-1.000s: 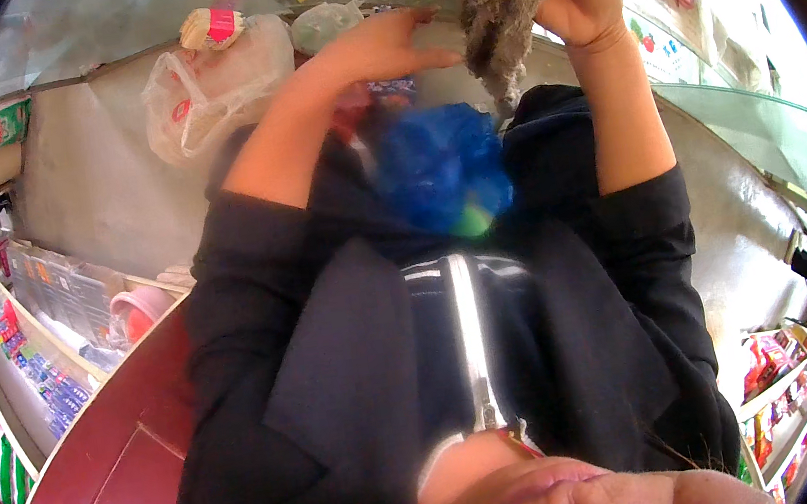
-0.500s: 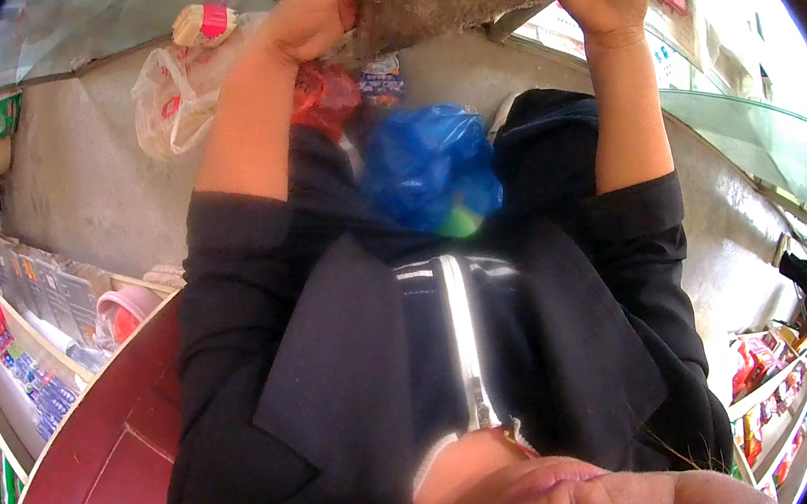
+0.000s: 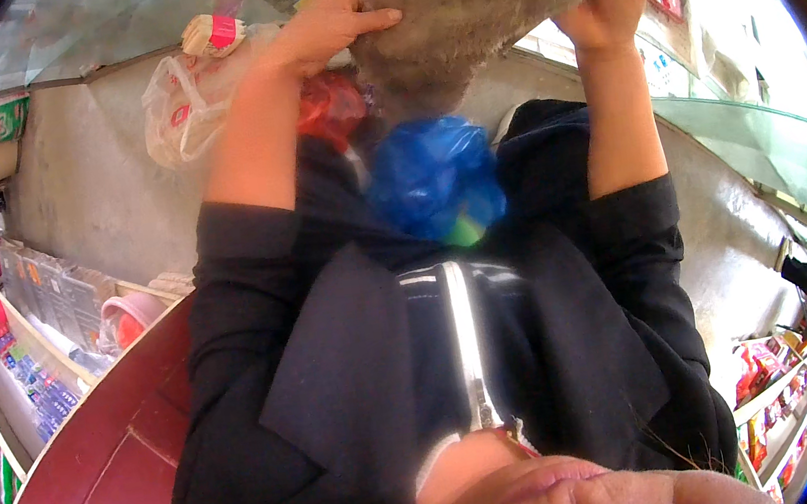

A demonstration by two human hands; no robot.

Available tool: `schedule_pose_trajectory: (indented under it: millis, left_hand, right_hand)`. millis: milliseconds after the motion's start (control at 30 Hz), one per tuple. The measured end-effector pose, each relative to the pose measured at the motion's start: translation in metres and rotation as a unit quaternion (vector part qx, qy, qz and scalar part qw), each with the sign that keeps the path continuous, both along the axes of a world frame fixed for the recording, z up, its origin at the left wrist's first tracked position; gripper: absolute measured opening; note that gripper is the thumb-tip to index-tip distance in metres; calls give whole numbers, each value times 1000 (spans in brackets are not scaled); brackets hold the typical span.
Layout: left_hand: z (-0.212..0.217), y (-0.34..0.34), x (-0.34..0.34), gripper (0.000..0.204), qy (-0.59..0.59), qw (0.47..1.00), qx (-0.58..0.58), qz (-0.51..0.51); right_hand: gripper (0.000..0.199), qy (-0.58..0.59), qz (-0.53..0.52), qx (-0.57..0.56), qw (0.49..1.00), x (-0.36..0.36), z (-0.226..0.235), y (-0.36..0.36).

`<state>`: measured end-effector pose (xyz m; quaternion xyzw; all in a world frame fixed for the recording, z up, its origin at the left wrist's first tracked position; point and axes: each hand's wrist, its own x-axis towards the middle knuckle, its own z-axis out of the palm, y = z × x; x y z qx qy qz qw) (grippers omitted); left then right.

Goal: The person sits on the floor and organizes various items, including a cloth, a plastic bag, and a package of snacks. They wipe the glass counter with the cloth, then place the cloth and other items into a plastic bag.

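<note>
Both hands have drawn the grey cloth nearer and lower. Left hand and right hand each clutch one edge, holding it stretched between them; blue bag sits just below.

- In front of me runs a grey counter, its bare top stretching away to the left.
- Near its far edge lies a clear plastic bag with red print, slumped flat on the counter.
- Just behind the bag, at the far edge, sits a small bundle wrapped in pink and white.
- A red bag and a blue plastic bag are close to my chest; whether they rest on the counter I cannot tell.
- At the counter's near left edge stands a dark red wooden cabinet.
</note>
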<state>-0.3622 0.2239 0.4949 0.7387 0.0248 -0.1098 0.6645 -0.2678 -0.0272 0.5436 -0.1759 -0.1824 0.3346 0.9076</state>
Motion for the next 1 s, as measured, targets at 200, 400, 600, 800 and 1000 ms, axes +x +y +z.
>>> schedule_pose_trajectory:
  millis: [200, 400, 600, 800, 1000]
  left_hand:
    - [16, 11, 14, 27, 26, 965, -246, -82]
    - [6, 8, 20, 31, 6, 958, -260, 119]
    - [15, 0, 9, 33, -45, 908, -414, 47]
    - [19, -4, 10, 29, -46, 912, -407, -13]
    - [29, -2, 2, 32, -83, 901, -425, 20]
  right_hand:
    - [32, -413, 296, -306, 805, -39, 25, -1]
    - [25, -500, 161, -469, 709, -28, -9, 15]
    - [28, -424, -40, -548, 720, -20, -11, 21]
    - [34, -351, -92, -620, 696, -46, 2, 53]
    - [27, -353, -209, -564, 716, -25, -19, 44]
